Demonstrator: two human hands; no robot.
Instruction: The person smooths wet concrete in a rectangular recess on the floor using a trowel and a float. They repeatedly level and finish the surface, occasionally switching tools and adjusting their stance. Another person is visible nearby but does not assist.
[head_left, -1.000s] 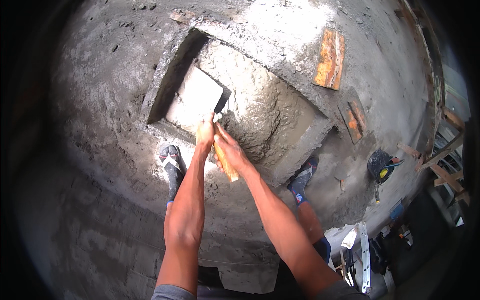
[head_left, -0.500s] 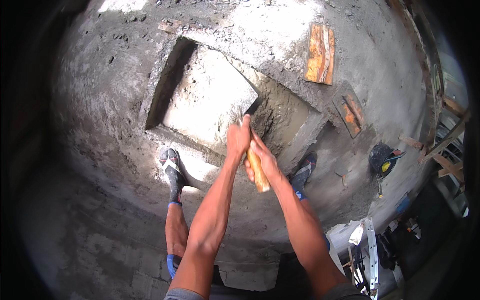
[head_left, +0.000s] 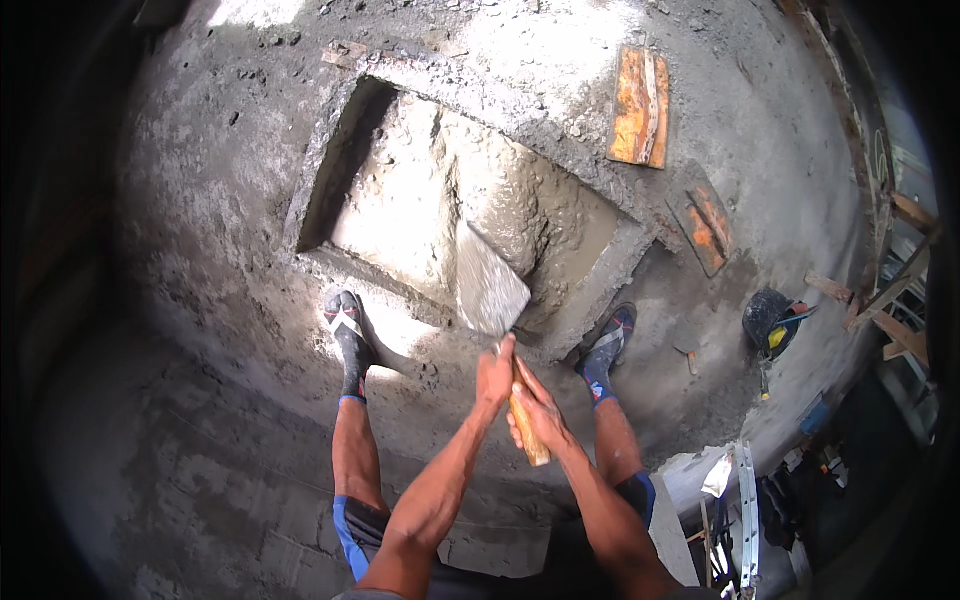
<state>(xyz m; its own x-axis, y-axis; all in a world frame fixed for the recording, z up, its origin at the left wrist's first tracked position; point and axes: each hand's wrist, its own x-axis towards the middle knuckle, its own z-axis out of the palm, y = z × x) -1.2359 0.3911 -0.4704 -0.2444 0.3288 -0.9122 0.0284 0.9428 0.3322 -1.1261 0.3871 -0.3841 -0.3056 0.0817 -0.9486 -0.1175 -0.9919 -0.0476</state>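
Note:
Both my hands are closed on the short wooden handle of a flat-bladed shovel (head_left: 493, 285). My left hand (head_left: 494, 375) grips close to the blade. Just behind it, my right hand (head_left: 537, 412) wraps the handle, whose pale butt end sticks out below. The grey blade, slightly smeared by motion, lies over the near side of a rectangular trough (head_left: 590, 310) with raised concrete-like edges. Wet grey mortar (head_left: 500, 190) fills much of it, with a ridge and a furrow beyond the blade.
My feet stand on either side of the trough's near corner. Two orange-brown floats, an upper float (head_left: 640, 108) and a lower float (head_left: 707, 232), lie to its right. A black bucket (head_left: 772, 322) holding tools stands farther right, near wooden pieces (head_left: 905, 335) and a metal rail (head_left: 746, 510).
The shovel and both hands have come back toward my body. The blade has swung from across the trough to its near side, uncovering the furrowed mortar.

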